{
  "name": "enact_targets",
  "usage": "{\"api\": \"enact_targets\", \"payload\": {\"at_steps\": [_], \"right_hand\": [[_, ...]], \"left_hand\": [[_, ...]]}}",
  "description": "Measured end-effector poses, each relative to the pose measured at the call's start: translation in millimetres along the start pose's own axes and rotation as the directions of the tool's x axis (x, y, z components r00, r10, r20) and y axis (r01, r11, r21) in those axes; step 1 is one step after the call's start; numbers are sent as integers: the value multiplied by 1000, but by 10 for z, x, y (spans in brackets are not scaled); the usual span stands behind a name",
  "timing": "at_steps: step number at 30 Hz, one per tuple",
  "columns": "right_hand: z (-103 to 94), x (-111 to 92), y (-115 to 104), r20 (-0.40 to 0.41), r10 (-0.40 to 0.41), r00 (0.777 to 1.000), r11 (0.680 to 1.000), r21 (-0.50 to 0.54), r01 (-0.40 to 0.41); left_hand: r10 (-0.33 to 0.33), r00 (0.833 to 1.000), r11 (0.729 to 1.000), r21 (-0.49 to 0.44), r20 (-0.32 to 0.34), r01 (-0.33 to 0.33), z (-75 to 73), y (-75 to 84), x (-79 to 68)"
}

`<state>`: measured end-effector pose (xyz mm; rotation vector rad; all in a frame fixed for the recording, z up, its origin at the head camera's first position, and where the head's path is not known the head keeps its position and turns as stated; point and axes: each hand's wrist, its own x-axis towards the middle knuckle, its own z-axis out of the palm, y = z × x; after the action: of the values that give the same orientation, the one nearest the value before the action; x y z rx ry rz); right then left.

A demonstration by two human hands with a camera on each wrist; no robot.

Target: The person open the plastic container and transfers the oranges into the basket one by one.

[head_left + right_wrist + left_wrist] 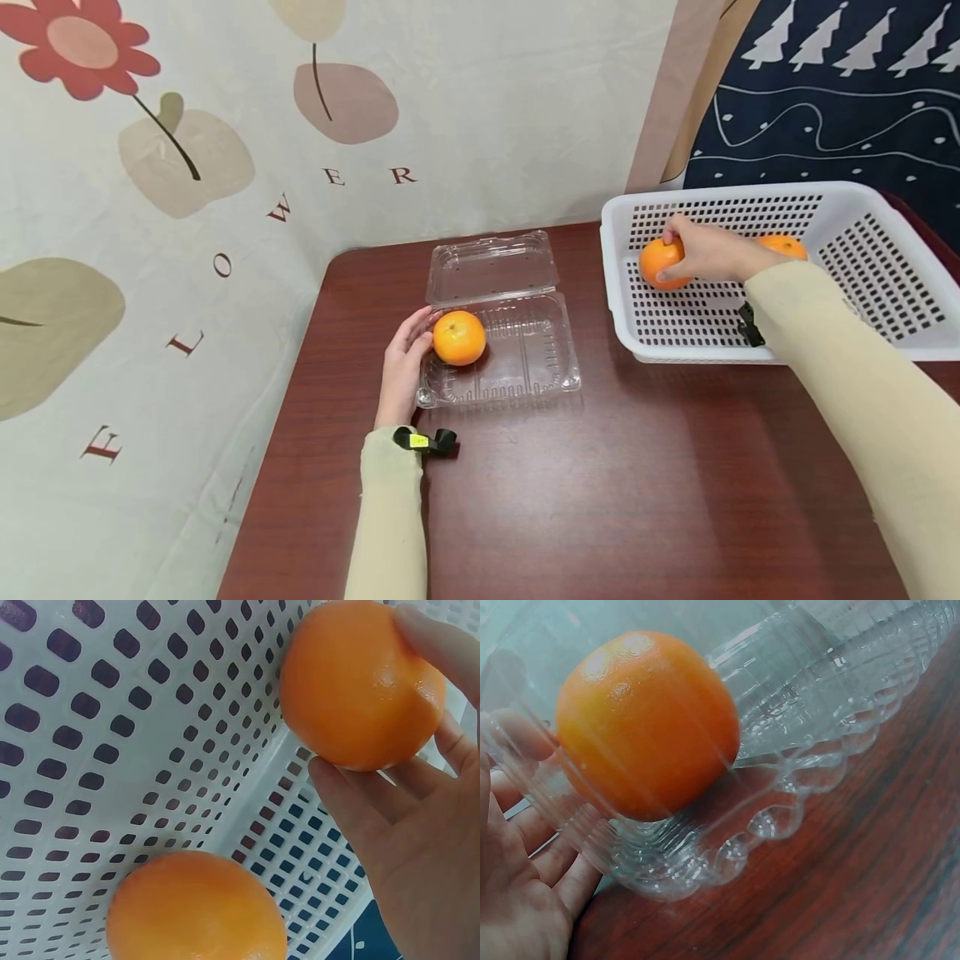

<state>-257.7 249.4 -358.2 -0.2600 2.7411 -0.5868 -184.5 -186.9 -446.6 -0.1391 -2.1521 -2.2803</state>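
Note:
My left hand (405, 358) rests along the left side of a clear plastic clamshell box (525, 350), its fingers (547, 847) showing loosely extended beside and through the clear wall. Inside the box, close to that hand, sits an orange (460, 338) with its stem end up. The box's lid (491, 268) lies folded back toward the wall. Over at the right, my right hand (708, 252) grips a second orange (360, 686) between thumb and fingers, inside a white perforated basket (622, 321). Another orange (196, 911) lies in the basket, partly behind the right wrist in the head view.
Both the box and the basket stand on a dark red-brown wooden table (555, 500). Behind them hangs a pale cloth (495, 108) with flower prints and letters. A dark blue cloth (825, 125) with white trees is behind the basket. Each sleeve carries a small black wrist camera (427, 441).

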Motion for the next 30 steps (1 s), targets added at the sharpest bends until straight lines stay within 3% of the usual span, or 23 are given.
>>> {"api": "enact_targets", "payload": {"at_steps": [18, 30], "right_hand": [[-51, -100, 17, 37, 4, 999, 1000, 22, -5], [-61, -110, -31, 23, 17, 1000, 997, -70, -15]], "left_hand": [[-4, 1000, 1000, -2, 13, 4, -8, 6, 9], [-9, 1000, 1000, -3, 9, 9, -15, 10, -7]]}}
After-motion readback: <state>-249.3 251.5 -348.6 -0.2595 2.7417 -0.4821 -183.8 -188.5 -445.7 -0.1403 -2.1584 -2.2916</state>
